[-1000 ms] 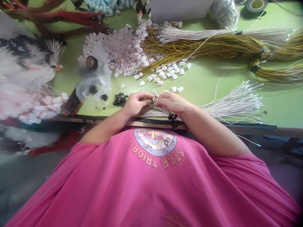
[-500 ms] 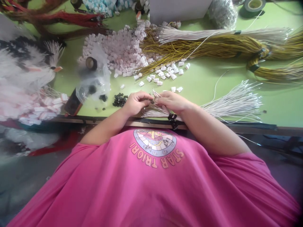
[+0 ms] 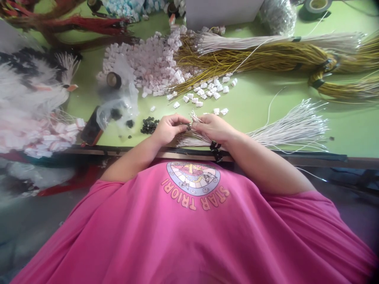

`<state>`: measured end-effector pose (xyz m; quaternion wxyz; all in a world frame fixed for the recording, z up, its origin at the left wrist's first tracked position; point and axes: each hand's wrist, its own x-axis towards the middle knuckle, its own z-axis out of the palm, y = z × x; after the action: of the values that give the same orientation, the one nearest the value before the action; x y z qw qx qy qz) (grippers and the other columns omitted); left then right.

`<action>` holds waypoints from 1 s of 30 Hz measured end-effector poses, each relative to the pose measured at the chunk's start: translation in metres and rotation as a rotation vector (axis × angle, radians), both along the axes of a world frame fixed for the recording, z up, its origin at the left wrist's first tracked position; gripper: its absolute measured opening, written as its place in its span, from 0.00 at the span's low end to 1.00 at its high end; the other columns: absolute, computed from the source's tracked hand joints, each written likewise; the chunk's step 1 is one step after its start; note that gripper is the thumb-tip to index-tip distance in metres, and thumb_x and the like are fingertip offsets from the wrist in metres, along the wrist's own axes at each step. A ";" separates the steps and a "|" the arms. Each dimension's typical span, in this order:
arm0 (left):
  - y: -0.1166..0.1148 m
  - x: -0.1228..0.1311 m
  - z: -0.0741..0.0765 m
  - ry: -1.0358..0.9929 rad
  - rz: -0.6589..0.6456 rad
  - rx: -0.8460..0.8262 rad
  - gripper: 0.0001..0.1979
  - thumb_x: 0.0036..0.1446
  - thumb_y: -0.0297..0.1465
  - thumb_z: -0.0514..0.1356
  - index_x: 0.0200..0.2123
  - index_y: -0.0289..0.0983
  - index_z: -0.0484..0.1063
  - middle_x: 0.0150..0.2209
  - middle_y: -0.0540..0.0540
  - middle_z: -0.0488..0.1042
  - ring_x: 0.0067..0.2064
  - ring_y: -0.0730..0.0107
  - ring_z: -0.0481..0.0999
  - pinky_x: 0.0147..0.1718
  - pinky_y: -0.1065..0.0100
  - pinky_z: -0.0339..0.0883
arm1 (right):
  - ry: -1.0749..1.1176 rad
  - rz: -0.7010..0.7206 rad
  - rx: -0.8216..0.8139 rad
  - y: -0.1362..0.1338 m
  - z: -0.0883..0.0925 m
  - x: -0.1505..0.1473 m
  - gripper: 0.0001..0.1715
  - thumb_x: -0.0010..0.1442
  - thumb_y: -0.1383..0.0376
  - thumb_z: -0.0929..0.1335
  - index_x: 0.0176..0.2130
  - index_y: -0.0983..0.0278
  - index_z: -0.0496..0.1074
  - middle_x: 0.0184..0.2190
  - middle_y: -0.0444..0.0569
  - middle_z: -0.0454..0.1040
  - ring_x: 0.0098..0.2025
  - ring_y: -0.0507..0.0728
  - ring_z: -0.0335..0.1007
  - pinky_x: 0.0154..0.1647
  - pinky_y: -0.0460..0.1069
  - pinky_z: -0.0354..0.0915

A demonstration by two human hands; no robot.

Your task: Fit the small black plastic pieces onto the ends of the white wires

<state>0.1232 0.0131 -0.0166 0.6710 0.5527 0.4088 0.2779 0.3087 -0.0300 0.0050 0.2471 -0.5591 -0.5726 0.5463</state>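
My left hand (image 3: 169, 129) is closed in a pinch, with a small dark piece (image 3: 188, 127) at its fingertips; its exact kind is too small to make out. Facing it, my right hand (image 3: 215, 127) is closed around a few white wires (image 3: 194, 116), whose ends stick up past the thumb and forefinger. Under and behind the right hand lies a bundle of white wires (image 3: 291, 128), fanning out to the right and bound with black tape (image 3: 215, 146). A small heap of black pieces (image 3: 149, 124) sits just left of my left hand.
White connector housings (image 3: 154, 59) are piled beyond my hands, some scattered nearer. A yellow wire bundle (image 3: 275, 59) runs along the back right. A clear plastic bag (image 3: 130, 98), a tape roll (image 3: 114, 80) and a dark box-like object (image 3: 92, 126) stand left.
My fingertips have drawn slightly apart, and the dark piece shows a little more to the left of the wire ends. Everything else on the table lies as before.
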 end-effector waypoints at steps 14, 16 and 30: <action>-0.001 -0.001 -0.003 0.055 -0.049 0.261 0.07 0.44 0.30 0.66 0.30 0.38 0.78 0.33 0.47 0.76 0.36 0.71 0.74 0.40 0.66 0.68 | -0.038 0.024 -0.014 0.000 0.003 -0.001 0.17 0.56 0.56 0.63 0.23 0.64 0.62 0.19 0.41 0.59 0.22 0.48 0.52 0.25 0.47 0.49; -0.002 -0.001 -0.005 0.052 -0.066 0.313 0.06 0.45 0.29 0.65 0.31 0.39 0.78 0.33 0.47 0.76 0.36 0.70 0.75 0.40 0.66 0.68 | -0.046 0.030 -0.001 0.001 0.003 -0.001 0.16 0.56 0.57 0.63 0.23 0.64 0.63 0.19 0.41 0.59 0.22 0.48 0.52 0.24 0.47 0.49; -0.005 0.001 -0.009 0.161 -0.116 0.552 0.05 0.51 0.29 0.61 0.31 0.37 0.77 0.32 0.46 0.76 0.36 0.69 0.74 0.40 0.66 0.68 | -0.169 0.019 0.111 0.001 0.003 -0.006 0.14 0.51 0.60 0.63 0.20 0.66 0.61 0.18 0.40 0.54 0.24 0.47 0.50 0.25 0.46 0.48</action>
<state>0.1245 0.0079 -0.0254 0.4754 0.7571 0.3373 0.2950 0.3031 -0.0294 0.0081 0.2232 -0.5832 -0.6261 0.4670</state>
